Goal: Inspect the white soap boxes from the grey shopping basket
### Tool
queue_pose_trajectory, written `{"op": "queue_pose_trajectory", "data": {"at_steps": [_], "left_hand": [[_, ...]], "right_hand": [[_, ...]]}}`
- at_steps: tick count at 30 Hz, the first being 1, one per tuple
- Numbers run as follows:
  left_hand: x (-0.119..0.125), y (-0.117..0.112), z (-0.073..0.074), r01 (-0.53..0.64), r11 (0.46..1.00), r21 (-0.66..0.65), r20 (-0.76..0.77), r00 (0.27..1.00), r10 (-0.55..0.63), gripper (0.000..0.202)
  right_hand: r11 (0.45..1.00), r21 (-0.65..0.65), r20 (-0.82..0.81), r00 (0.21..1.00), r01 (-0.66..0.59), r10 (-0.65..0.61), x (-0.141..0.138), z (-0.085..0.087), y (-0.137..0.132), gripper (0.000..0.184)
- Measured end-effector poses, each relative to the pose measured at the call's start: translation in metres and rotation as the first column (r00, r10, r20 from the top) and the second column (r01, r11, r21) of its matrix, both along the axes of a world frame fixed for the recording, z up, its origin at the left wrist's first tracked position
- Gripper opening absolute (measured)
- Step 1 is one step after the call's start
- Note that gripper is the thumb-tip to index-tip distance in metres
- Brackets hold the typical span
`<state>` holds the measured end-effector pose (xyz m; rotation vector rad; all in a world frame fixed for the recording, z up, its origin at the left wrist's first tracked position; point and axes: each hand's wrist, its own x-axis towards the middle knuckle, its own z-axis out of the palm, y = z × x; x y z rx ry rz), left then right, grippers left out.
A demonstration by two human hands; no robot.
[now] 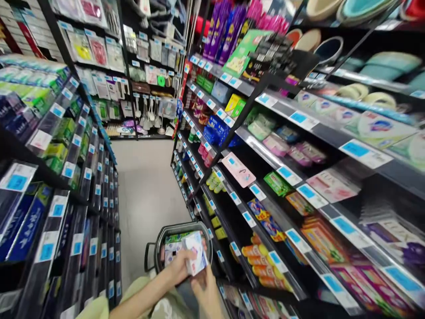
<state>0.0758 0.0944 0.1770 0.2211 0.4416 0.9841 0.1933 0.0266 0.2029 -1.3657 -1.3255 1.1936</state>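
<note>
A small white box (196, 253) with bluish and reddish print is held between both hands above the basket. My left hand (180, 267) grips it from the left side. At its lower right edge, the fingers of my right hand (204, 283) close on the same box. What the box contains cannot be read from its blurred print. Just beneath the hands stands a dark grey shopping basket (159, 239) with a black side handle. Several small packaged boxes (172, 246) lie inside it, partly covered by my hands and the held box.
On the right, a tall shelf (299, 199) carries soap boxes, orange bottles (262, 266) and bowls (388, 66). Another shelf (66, 173) with boxed goods lines the left. Pale floor (142, 186) runs between them to a back rack of hanging utensils (149, 113).
</note>
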Motion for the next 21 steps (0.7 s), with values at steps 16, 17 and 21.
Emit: {"op": "queue_pose_trajectory", "data": {"at_steps": [16,17,21], "left_hand": [[-0.045,-0.017,0.019,0.084,0.887,0.454,-0.049,0.996,-0.069,0.083],[-0.047,-0.018,0.020,0.090,0.907,0.411,-0.018,0.996,-0.091,0.082],[-0.058,-0.021,0.024,0.274,0.924,0.266,0.083,0.949,-0.305,0.082]], "right_hand": [[0.957,-0.076,-0.115,0.951,0.281,-0.288,-0.039,-0.009,-0.036,0.043],[0.955,-0.081,-0.141,0.945,0.287,-0.296,-0.042,-0.011,-0.039,0.044],[0.910,-0.095,-0.242,0.878,0.403,-0.413,-0.047,-0.015,-0.042,0.046]]}}
